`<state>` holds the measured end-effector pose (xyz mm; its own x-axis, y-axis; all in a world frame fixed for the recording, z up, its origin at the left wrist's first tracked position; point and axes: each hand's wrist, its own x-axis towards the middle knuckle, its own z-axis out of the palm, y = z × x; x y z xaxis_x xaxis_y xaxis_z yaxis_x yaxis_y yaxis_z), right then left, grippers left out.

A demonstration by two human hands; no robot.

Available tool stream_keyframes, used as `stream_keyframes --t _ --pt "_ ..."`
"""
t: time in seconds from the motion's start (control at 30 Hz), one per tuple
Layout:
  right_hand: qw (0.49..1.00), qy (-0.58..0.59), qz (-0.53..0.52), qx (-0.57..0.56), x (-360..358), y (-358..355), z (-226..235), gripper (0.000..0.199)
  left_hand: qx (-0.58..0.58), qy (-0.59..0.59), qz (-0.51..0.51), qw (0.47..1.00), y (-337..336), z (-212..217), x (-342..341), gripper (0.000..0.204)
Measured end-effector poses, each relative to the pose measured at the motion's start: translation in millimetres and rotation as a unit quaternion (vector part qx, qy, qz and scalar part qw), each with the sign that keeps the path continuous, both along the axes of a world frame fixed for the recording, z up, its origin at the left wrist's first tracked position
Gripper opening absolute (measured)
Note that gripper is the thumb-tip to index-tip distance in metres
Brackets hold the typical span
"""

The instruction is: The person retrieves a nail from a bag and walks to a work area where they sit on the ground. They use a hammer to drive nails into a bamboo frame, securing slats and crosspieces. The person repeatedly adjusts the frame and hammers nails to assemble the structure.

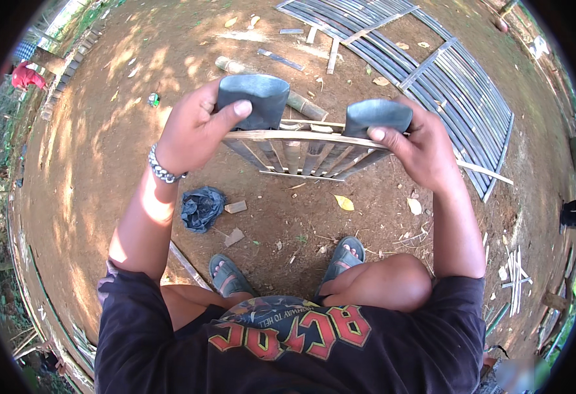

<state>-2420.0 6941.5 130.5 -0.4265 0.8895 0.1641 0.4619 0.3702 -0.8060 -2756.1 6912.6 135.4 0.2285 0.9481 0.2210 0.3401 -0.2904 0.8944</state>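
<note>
Bright dappled sunlight patches the dirt ground [104, 131] between soft leaf shadows; focus is sharp centrally, while fisheye bending and dark vignetting crowd the rim.

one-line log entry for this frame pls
left hand: grips dark bamboo section | right hand: grips second dark section | both at top rail of bamboo slat panel | ground: dirt, bamboo mat

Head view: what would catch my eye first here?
Both hands, the left hand and the right hand, are raised at the centre, each with its grip on a dark curved piece held over a small bamboo slat frame. Behind it, at the upper right, a big bamboo slat panel lies flat on the bare dirt ground.
</note>
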Motion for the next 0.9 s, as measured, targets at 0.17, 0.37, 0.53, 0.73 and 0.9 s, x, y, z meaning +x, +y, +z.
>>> stream_keyframes --t 0.17,0.37,0.53,0.73,0.9 --pt "0.998 0.017 -0.041 -0.05 -10 10 0 0.033 -0.053 0.016 0.03 0.998 20 -12 -7 0.032" --pt "0.991 0.049 -0.042 -0.121 -9 18 -8 0.036 -0.13 -0.046 0.028 0.99 21 -9 3 0.033" --pt "0.985 0.066 -0.035 -0.157 -13 18 -3 0.035 -0.138 -0.102 0.04 0.984 15 -6 7 0.032" --pt "0.989 0.078 -0.038 -0.123 -4 11 -10 0.032 -0.017 -0.016 0.004 1.0 5 -2 0 0.024" --pt "0.997 0.042 -0.036 -0.046 4 -32 -7 0.028 0.321 0.268 -0.072 0.905 -42 -2 -22 0.018"
